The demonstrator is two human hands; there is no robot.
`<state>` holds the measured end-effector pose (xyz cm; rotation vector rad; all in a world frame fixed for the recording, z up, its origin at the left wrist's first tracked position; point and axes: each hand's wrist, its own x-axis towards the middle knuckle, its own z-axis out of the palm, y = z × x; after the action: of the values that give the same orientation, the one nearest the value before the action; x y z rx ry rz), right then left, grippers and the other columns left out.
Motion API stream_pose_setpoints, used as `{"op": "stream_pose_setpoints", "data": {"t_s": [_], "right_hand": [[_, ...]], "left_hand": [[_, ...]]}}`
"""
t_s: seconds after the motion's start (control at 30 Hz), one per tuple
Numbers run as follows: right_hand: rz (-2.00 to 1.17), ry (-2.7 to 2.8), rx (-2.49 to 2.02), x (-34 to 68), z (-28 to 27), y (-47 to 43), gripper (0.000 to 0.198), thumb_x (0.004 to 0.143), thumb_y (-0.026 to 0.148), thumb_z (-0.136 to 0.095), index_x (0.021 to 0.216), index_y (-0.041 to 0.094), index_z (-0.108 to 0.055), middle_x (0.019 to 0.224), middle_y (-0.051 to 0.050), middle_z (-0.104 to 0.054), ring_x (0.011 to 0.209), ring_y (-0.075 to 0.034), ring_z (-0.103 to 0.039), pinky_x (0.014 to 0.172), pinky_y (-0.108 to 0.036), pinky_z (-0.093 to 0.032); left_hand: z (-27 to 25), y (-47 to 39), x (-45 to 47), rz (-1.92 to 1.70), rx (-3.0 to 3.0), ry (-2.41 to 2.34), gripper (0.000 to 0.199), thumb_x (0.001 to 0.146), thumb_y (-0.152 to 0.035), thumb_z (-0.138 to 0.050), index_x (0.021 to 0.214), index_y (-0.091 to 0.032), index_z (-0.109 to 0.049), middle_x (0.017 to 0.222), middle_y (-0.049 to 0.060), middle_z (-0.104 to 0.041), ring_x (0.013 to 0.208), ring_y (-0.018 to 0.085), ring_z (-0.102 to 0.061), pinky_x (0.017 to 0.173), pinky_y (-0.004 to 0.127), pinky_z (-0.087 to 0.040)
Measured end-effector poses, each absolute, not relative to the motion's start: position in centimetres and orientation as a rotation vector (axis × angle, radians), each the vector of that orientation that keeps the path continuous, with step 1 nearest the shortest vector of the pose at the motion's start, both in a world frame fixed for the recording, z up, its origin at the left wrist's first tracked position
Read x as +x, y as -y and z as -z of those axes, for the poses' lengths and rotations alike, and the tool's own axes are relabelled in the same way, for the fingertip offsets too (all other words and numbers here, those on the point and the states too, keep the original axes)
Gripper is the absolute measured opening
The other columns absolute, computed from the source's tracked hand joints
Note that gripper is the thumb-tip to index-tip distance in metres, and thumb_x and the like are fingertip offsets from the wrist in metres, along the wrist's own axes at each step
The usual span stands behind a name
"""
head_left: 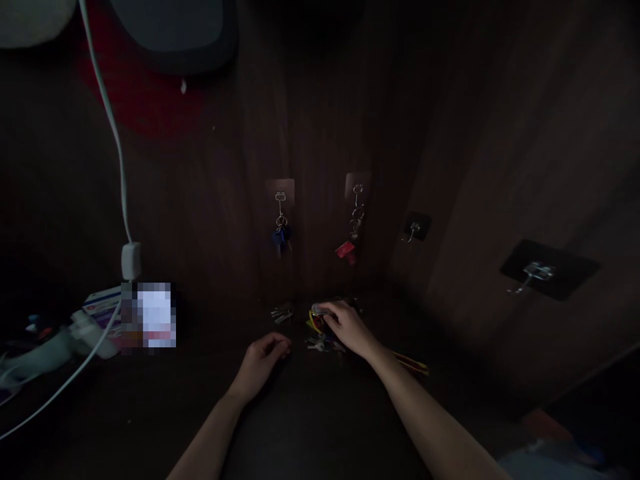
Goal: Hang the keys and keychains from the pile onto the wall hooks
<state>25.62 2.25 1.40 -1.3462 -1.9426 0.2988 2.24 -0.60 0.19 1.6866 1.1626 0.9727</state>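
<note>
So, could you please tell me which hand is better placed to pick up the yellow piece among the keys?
Probably the right hand: its fingers are right at the yellow piece, while the left hand is clearly apart from it, off to its left.

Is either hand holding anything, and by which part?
Right hand is at the yellow strap among keys; grip can't be told. Left hand shows nothing held.

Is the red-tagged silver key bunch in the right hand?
No: the red-tagged bunch hangs on a silver metal wall hook, while the right hand is among silver keys lying below.
</note>
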Motion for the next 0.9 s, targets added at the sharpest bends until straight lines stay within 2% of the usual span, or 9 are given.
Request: {"op": "stream_pose_setpoints", "data": {"t_s": [0.13,0.4,0.7,0.83,0.9], "right_hand": [[-0.104,2.037,-1.335,25.4,0.0,-2.1,0.034,0.084,0.013,-0.043,0.109,0.026,-0.062,0.112,-0.004,-0.065,0.109,-0.020,-0.053,0.095,-0.041,-0.037],[-0.002,2.006,-1.458,28.3,0.8,-1.9,0.026,0.082,0.012,-0.047,0.081,0.026,-0.069,0.107,-0.002,-0.066,0.109,-0.021,-0.052,0.093,-0.043,-0.037],[0.117,1.890,-1.642,30.0,-0.1,-1.0,0.038,0.072,-0.003,-0.041,0.079,0.024,-0.067,0.106,-0.004,-0.064,0.112,-0.022,-0.049,0.097,-0.045,-0.030],[0.063,1.988,-1.629,29.2,-1.6,-0.2,0.028,0.076,0.006,-0.045,0.076,0.024,-0.066,0.097,-0.005,-0.064,0.099,-0.022,-0.053,0.086,-0.039,-0.037],[-0.014,2.064,-1.613,28.7,-1.9,0.1,0.025,0.079,0.011,-0.046,0.081,0.025,-0.067,0.093,-0.004,-0.065,0.095,-0.022,-0.054,0.083,-0.037,-0.038]], "left_hand": [[0.0,0.5,2.2,-0.988,1.653,-1.166,0.032,0.078,-0.047,-0.054,0.084,-0.018,-0.065,0.074,0.001,-0.065,0.073,0.016,-0.058,0.069,0.025,-0.045],[0.1,0.4,2.1,-0.998,1.614,-1.151,0.031,0.077,-0.047,-0.055,0.085,-0.018,-0.065,0.073,0.001,-0.064,0.070,0.015,-0.058,0.067,0.025,-0.044],[-0.1,0.6,2.2,-1.020,1.599,-1.145,0.028,0.078,-0.043,-0.056,0.085,-0.017,-0.065,0.071,0.000,-0.063,0.069,0.014,-0.057,0.066,0.025,-0.044],[0.1,0.4,2.2,-1.014,1.594,-1.143,0.029,0.078,-0.044,-0.056,0.086,-0.017,-0.065,0.071,0.001,-0.063,0.069,0.015,-0.057,0.066,0.025,-0.044],[0.2,0.4,2.1,-1.010,1.595,-1.144,0.030,0.077,-0.045,-0.056,0.085,-0.018,-0.065,0.072,0.000,-0.063,0.069,0.015,-0.057,0.066,0.025,-0.044]]}}
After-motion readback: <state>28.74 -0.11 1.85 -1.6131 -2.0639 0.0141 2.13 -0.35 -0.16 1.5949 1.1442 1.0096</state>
